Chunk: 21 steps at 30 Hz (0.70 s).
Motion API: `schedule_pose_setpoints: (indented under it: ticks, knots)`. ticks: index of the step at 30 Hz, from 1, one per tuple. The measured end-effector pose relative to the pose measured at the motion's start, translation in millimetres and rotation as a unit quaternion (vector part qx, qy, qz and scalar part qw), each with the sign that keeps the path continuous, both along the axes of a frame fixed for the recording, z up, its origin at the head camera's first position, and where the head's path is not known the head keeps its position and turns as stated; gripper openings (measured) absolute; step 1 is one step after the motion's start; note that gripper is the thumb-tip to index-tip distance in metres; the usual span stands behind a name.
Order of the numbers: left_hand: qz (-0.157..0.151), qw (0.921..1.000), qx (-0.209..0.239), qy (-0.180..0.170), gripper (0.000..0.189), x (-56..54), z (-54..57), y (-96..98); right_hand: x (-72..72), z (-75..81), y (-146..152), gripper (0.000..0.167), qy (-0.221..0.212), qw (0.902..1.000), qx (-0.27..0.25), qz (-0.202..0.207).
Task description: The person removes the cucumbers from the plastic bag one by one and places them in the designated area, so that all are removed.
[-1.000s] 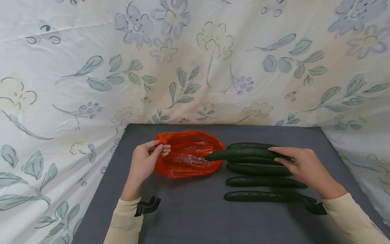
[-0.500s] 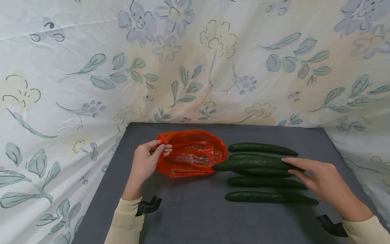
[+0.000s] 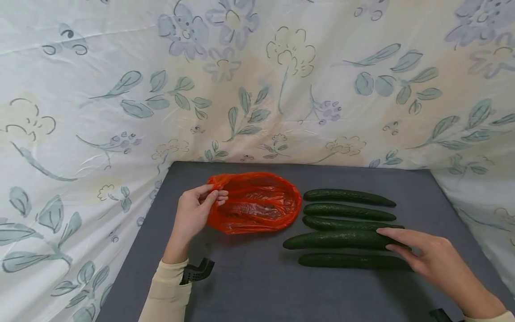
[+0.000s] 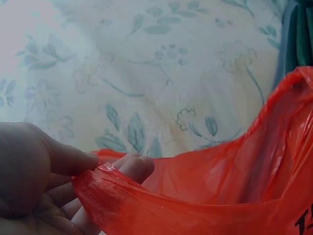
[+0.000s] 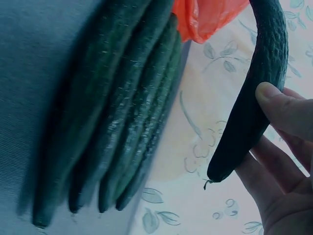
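My left hand (image 3: 195, 213) pinches the gathered edge of a red plastic bag (image 3: 225, 226), whose mouth gapes to the right. In the left wrist view, thumb and fingers grip the bag's rim (image 4: 195, 198). My right hand (image 3: 434, 259) holds a dark green cucumber (image 3: 334, 240) by its right end, between thumb and fingers. That cucumber is raised over a row of several others, such as the far one (image 3: 348, 196) and the near one (image 3: 350, 260). In the right wrist view the held cucumber (image 5: 266, 63) appears apart from the lying ones.
The cucumbers lie side by side on a dark grey tabletop (image 3: 249, 286), to the right of the bag. A floral cloth (image 3: 241, 89) hangs behind the table and along its sides. Each wrist wears a black strap mount (image 3: 197, 271).
My right hand has carried the cucumber from beside the bag's mouth toward the table's near side, shifting slightly right. My left hand keeps its grip on the bag in nearly the same place.
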<state>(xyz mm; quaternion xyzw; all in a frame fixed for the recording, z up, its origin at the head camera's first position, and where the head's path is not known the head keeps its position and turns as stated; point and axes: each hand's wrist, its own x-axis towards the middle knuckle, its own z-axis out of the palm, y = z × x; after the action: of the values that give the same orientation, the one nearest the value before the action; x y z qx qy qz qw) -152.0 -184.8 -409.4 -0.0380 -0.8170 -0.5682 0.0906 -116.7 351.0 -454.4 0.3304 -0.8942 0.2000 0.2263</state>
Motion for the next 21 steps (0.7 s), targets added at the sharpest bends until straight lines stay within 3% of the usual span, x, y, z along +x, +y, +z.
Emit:
schedule_pose_setpoints:
  ticks: [10, 13, 14, 17, 21]
  knots:
    - [0.001, 1.0, 0.001, 0.001, 0.035, -1.1, 0.1, -0.5, 16.8, -20.3, 7, 0.063, -0.031, 0.9995, -0.004, 0.002]
    - [0.002, 1.0, -0.005, 0.002, 0.035, -1.5, 0.1, -0.7, 22.4, -24.6, 10, 0.038, -0.052, 0.9986, 0.004, -0.008]
    - [0.002, 1.0, -0.004, 0.002, 0.035, -1.7, 0.1, -0.8, 24.3, -26.0, 11, 0.041, -0.059, 0.9982, 0.007, -0.011]
    - [0.002, 1.0, -0.002, 0.002, 0.034, -2.7, -0.4, -1.1, 28.7, -30.1, 13, 0.075, -0.078, 0.9967, 0.013, -0.018]
    - [0.001, 1.0, 0.003, 0.002, 0.034, -2.6, 0.0, -0.7, 31.6, -36.2, 15, 0.078, -0.091, 0.9957, 0.015, -0.014]
